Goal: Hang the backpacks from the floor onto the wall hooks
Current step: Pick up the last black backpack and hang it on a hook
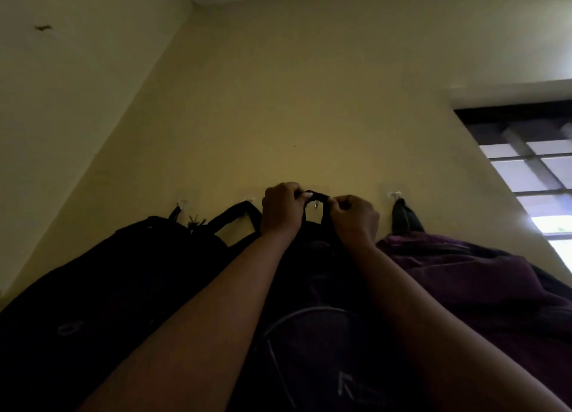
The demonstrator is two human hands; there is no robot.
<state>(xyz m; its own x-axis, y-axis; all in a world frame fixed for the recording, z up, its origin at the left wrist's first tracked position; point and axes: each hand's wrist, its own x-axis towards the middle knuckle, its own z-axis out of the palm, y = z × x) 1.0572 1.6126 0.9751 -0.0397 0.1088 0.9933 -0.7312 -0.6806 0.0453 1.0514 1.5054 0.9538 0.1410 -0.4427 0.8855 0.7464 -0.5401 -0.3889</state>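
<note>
fingertips of our left hand [280, 208] and our right hand [353, 215] pinch the two ends of the black top loop [315, 195] of the middle backpack [312, 287], holding it stretched flat between them. both hands are closed tight on the strap, thumbs pressed against curled fingers. the loop sits right at the small metal hook [316, 204] on the wall [294, 117]; we can see the hook's tip just under the strap, but we cannot tell whether the loop is already over it or only in front of it.

outward from the hands, the middle backpack hangs dark and heavy below our forearms, pressed between its neighbours. on its left a black backpack [123, 272] hangs from the leftmost hook [183, 203], and another black strap [235, 218] arches up to a hook [252, 199] beside our left hand. on its right a purple backpack [464, 272] hangs from the rightmost hook [394, 194], near the window [532, 170].

we judge the risk is in the letting go. if the loop only rests on the hook's tip, the bag's weight would pull it off and drop it to the floor. the hooks look like small stick-on ones, so a sudden release could also tear one off the wall. the crowding neighbours could nudge the strap sideways.
</note>
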